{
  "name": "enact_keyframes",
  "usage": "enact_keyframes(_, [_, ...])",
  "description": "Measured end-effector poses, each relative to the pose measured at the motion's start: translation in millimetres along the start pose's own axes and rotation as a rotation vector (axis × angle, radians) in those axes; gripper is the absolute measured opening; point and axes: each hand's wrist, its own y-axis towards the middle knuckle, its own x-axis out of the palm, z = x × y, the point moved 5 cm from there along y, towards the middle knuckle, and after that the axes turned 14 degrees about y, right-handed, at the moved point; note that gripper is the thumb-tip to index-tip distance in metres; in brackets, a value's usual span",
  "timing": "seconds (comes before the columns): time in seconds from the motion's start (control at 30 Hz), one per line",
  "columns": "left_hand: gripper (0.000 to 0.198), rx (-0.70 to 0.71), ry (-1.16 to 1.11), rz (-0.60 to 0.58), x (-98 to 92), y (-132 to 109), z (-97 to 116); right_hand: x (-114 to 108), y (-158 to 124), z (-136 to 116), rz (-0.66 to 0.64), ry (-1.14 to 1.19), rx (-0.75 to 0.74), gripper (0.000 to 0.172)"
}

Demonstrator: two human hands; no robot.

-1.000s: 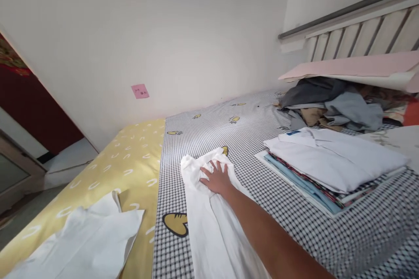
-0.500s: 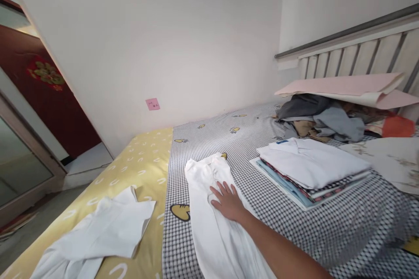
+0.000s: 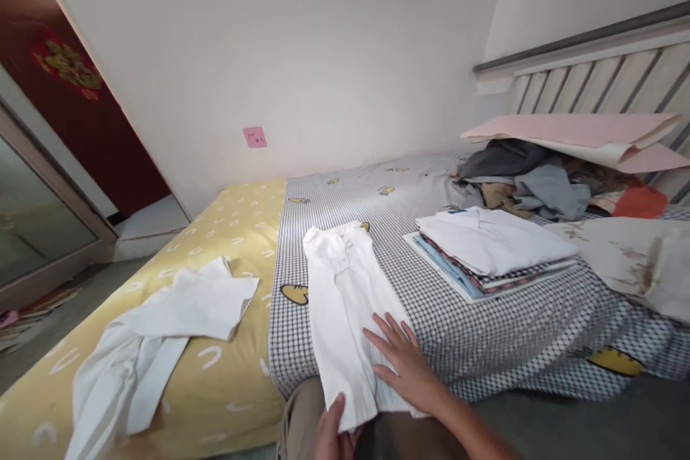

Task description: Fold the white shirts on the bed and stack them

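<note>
Hands working on a white garment laid out on a bed; places are given relative to the folded stack (image 3: 496,241). The white garment (image 3: 339,309), apparently trousers, lies lengthwise left of the stack and apart from it, on the checked sheet (image 3: 474,330), its hem end reaching past the bed's edge. The right hand (image 3: 402,359), nearer the viewer than the stack, rests open with fingers spread on the cloth, gripping nothing. The left hand (image 3: 334,435), farther left and nearer still, has its thumb over the hem and pinches it; its fingers are largely hidden. A second white garment (image 3: 194,302) lies well left of the stack. The step in hand appears to be smoothing and aligning the hem. The next move seemingly calls for level edges and a secure hold there.
</note>
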Motion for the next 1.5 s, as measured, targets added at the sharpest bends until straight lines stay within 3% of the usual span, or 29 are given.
enact_keyframes(0.13, [0.045,0.009,-0.217,-0.020,11.2,-17,4,-1,-37,11,0.033,0.274,-0.046,0.043])
enact_keyframes(0.23, [0.035,-0.018,-0.250,0.030,12.9,-30,13,-4,-57,41,0.145,0.615,0.024,0.053])
enact_keyframes(0.3, [0.032,-0.035,-0.259,0.058,13.1,-34,16,-8,-67,72,0.300,0.743,0.137,0.060])
enact_keyframes(0.37, [0.033,-0.037,-0.243,0.062,13.4,-34,17,-11,-77,100,0.473,0.714,0.207,0.057])
enact_keyframes(0.47, [0.035,-0.024,-0.213,0.047,14.0,-32,16,-11,-86,128,0.631,0.512,0.158,0.044])
enact_keyframes(0.57, [0.036,-0.007,-0.192,0.022,14.7,-31,15,2,-89,143,0.652,0.364,0.087,0.042])
enact_keyframes(0.67, [0.037,-0.004,-0.202,0.035,12.9,-30,12,20,-88,153,0.608,0.353,0.118,0.044])
enact_keyframes(0.9, [0.046,-0.053,-0.279,0.108,-7.2,-26,2,32,-74,145,0.373,0.409,0.180,0.038])
enact_keyframes(1.13, [0.050,-0.136,-0.277,0.017,-31.5,-34,3,29,-62,146,0.417,0.351,0.171,0.045])
enact_keyframes(1.27, [0.048,-0.223,-0.238,0.011,-30.6,-36,8,27,-58,143,0.408,0.270,0.156,0.044])
enact_keyframes(1.43, [0.052,-0.159,-0.065,0.128,-28.7,-33,20,14,-57,126,0.465,0.316,0.120,0.044])
enact_keyframes(1.5, [0.063,-0.105,-0.007,0.207,-32.8,-33,26,9,-57,119,0.476,0.381,0.089,0.041])
